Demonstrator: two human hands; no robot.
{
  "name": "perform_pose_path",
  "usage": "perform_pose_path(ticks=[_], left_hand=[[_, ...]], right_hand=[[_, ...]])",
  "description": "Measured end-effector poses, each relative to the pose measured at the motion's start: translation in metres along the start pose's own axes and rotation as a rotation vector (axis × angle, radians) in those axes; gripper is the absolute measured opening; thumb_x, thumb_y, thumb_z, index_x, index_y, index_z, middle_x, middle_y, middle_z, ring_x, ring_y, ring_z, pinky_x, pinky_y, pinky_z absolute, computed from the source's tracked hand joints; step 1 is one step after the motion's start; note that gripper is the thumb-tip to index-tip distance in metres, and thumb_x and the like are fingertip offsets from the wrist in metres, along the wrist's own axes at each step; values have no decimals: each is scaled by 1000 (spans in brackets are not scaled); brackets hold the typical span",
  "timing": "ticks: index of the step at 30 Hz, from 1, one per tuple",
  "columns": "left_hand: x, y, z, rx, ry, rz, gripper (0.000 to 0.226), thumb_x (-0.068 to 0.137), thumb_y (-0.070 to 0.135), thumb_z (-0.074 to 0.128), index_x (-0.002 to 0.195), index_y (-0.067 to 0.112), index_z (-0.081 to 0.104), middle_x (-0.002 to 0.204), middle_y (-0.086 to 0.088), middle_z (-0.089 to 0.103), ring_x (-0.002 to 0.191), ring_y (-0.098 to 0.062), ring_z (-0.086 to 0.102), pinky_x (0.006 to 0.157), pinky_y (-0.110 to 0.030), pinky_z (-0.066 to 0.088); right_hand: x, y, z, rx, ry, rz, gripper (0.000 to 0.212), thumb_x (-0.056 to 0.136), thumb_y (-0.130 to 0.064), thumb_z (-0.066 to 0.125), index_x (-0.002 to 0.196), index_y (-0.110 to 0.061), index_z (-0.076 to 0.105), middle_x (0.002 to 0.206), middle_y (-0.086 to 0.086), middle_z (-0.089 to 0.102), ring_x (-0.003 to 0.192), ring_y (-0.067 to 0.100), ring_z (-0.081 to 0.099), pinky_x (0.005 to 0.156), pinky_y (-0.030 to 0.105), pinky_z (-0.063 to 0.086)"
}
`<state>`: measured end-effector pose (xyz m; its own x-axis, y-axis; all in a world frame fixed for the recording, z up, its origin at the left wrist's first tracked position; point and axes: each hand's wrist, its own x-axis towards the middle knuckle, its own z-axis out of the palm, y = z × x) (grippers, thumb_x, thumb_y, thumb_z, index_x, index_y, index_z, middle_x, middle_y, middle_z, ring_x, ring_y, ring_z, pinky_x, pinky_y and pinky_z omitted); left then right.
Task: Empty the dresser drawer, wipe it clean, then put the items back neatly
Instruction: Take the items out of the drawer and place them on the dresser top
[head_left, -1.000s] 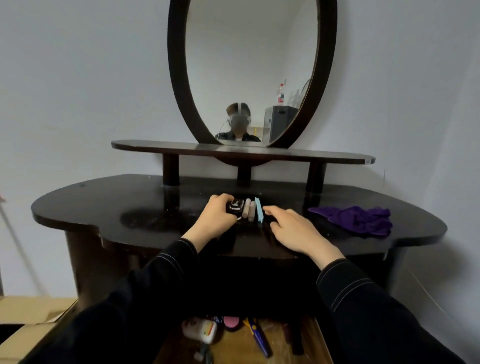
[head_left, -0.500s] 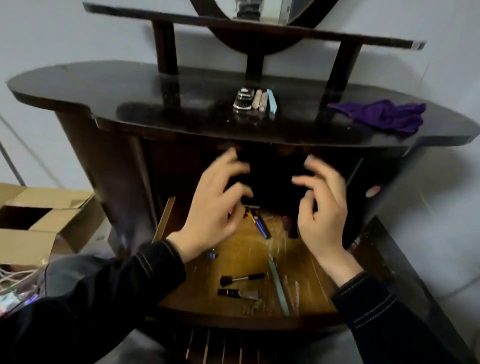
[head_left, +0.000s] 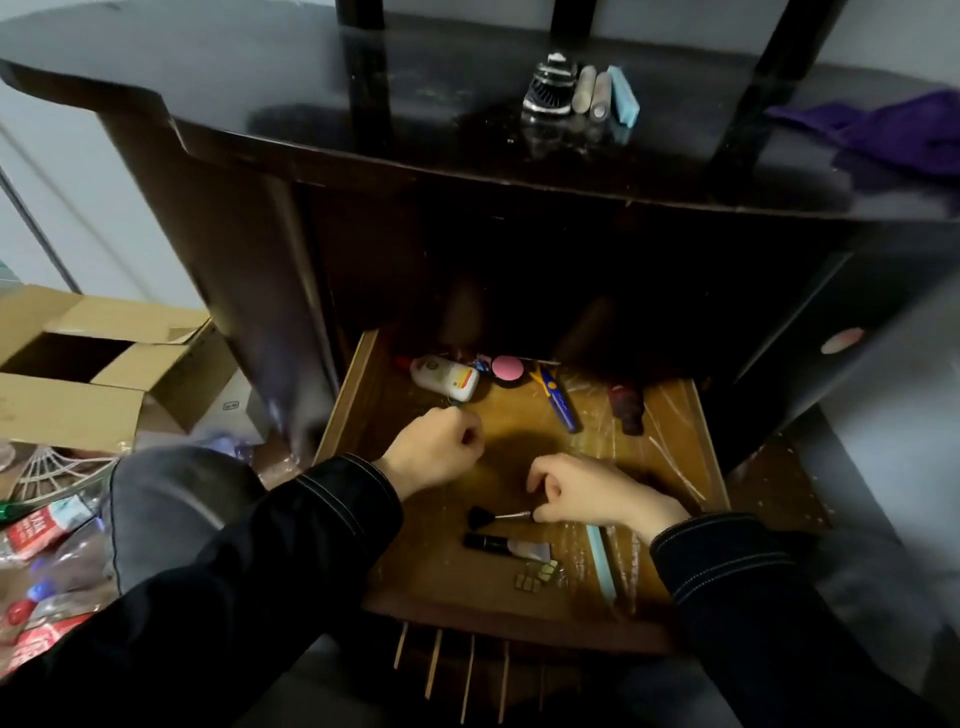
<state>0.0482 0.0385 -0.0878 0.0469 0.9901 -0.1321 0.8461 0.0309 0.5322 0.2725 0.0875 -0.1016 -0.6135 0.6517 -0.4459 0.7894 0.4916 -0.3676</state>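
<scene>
Now the back of the drawer (head_left: 353, 395), at twelve o'clock, sinks into shadow under the desk (head_left: 311, 78). Left hand (head_left: 434, 449) is curled tight, contents unclear. Right hand (head_left: 587, 493) pinches the makeup brush (head_left: 480, 517) handle.

Person is wearing a black long-sleeved top of heavy, jacket-like cloth. Left sleeve (head_left: 291, 540) is showing pale contrast stitching: paired lines running lengthwise down the forearm, another pair ringing the cuff. Right sleeve (head_left: 737, 587) is carrying the same pale thread, a doubled row circling the cuff and a second band sitting a little further up the arm. Both cuffs are ending at the wrist, leaving left hand (head_left: 434, 452) and right hand (head_left: 597, 499) bare. At lower left a trouser leg (head_left: 171, 504) is showing in faded grey, denim-looking, with one thin seam line running down its outer side.
</scene>
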Motion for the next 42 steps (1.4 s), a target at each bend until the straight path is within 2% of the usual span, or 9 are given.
perform_pose_path(ticks=[6,12,18,21,25,29,31,36,42], left_hand=[[-1,9,10,35,-55,80,18,95,21,53,90,12,68,87,-5,68,81,-24,65,73,-39,56],[2,6,10,9,-40,72,18,95,21,55,93,13,71,89,-3,70,83,-21,66,77,-40,56],[4,6,5,-214,62,-200,24,96,32,53,88,13,65,79,-7,72,69,-27,69,66,-44,58],[5,9,2,-430,75,-309,37,98,46,51,96,11,63,72,-6,74,62,-24,70,56,-35,56],[6,17,5,-714,6,-265,29,95,29,65,107,2,65,87,-7,68,80,-22,65,67,-32,53],[7,16,1,-816,123,-213,7,95,15,63,98,10,66,91,-8,75,86,-21,71,70,-27,56],[7,13,-3,-812,206,-184,10,98,13,58,102,5,63,85,-13,76,73,-24,73,64,-28,58],[11,5,-7,-742,281,-170,13,100,16,55,103,4,60,73,-14,73,52,-19,65,52,-26,54],[11,1,-6,-777,237,-175,13,99,14,55,102,2,60,64,-8,69,45,-22,63,44,-26,49]], right_hand=[[12,0,9,-192,19,-53,33,85,-35,73,73,-31,42,77,-9,53,65,11,51,51,28,32],[12,-1,12,-195,39,-78,23,84,-32,68,77,-27,47,78,-6,53,66,17,51,51,29,32],[9,10,5,323,234,32,14,83,-40,75,83,-29,65,60,-10,59,55,4,52,56,25,42],[14,2,5,527,259,26,14,84,-34,75,82,-23,68,61,-7,60,58,6,56,61,28,45],[25,-21,10,654,236,-12,19,80,-33,73,83,-15,66,69,1,62,66,13,60,67,36,47],[27,-34,14,675,244,-56,35,73,-54,69,87,-23,69,84,3,73,77,15,69,72,35,54],[26,-33,16,580,193,-52,36,77,-56,69,91,-23,68,82,0,71,74,11,68,68,33,53],[21,-39,34,-138,-33,-137,32,83,-50,71,78,-26,50,80,-5,54,67,13,52,52,30,34],[20,-47,39,-364,3,-247,32,91,-40,65,75,-18,48,71,-1,46,59,17,43,59,33,35]])
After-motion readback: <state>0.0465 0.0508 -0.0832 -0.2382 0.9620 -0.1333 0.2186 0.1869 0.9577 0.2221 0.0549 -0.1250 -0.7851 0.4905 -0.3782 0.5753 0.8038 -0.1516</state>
